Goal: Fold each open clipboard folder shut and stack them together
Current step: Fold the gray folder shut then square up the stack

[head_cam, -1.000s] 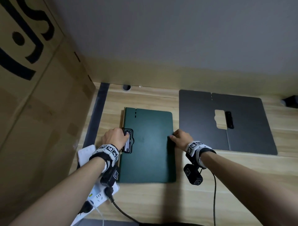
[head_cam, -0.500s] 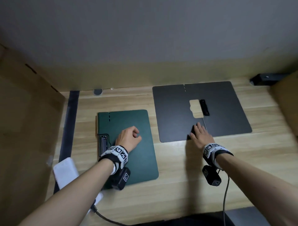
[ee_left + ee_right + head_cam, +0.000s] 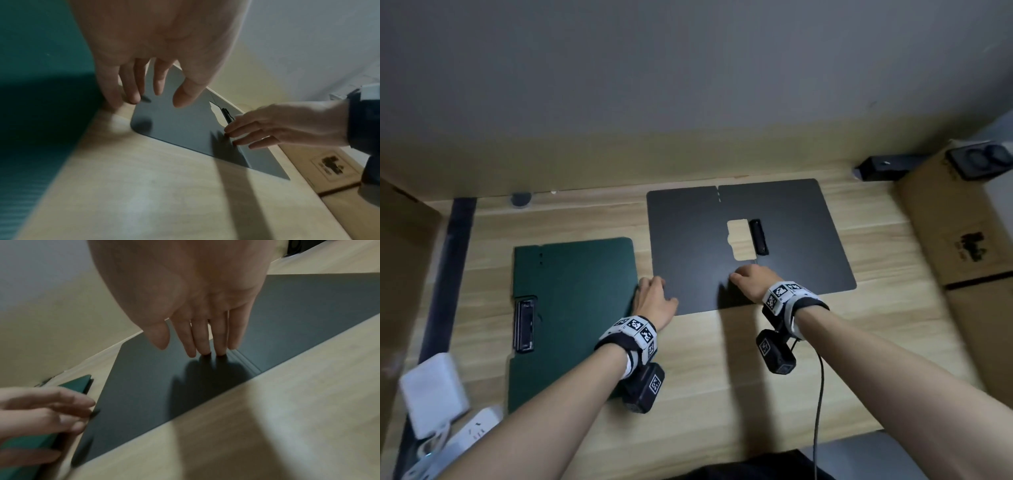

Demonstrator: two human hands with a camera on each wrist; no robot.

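Observation:
A dark green clipboard folder (image 3: 575,308) lies folded shut on the wooden desk (image 3: 705,377), its clip at its left edge. To its right, a black clipboard folder (image 3: 791,233) lies open and flat, with its clip (image 3: 757,236) beside a cut-out near the spine. My left hand (image 3: 658,291) is open, and its fingertips (image 3: 133,99) touch the left edge of the black folder (image 3: 185,123). My right hand (image 3: 743,278) is also open, with straight fingers (image 3: 203,345) pressing on the black folder (image 3: 154,378) next to the spine. The green folder (image 3: 78,384) lies apart from the black one.
A cardboard box (image 3: 962,240) stands at the desk's right end, with a black device (image 3: 883,168) behind it. A white adapter (image 3: 434,390) and a power strip (image 3: 472,431) sit at the front left. Cardboard panels close off the left side, and a wall runs behind.
Both hands have left the green folder. The right hand went first to the black folder's spine. The left hand has now moved right to the black folder's left edge.

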